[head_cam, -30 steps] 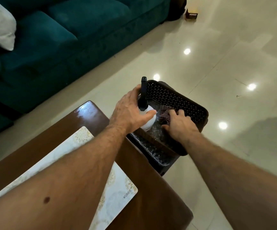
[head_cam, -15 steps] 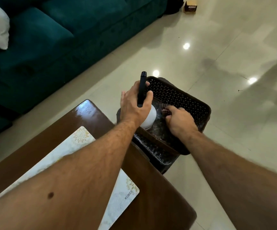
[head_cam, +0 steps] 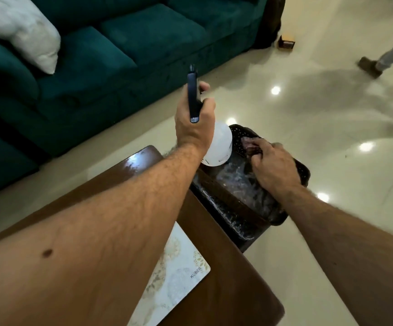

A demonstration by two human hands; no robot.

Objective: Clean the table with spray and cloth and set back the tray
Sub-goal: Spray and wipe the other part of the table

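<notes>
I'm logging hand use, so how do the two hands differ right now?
The left hand grips the spray bottle by its dark head, lifted above the basket; the right hand is down inside the basket, on the dark cloth. The left is raised, the right low. Both are bare and beyond the table edge.

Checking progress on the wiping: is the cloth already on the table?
No: the cloth lies in the black basket beside the table, under the right hand.

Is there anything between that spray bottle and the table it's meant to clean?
Nothing visible blocks it. The left hand holds the spray bottle above the basket, right beside the table edge; only a placemat lies there.
</notes>
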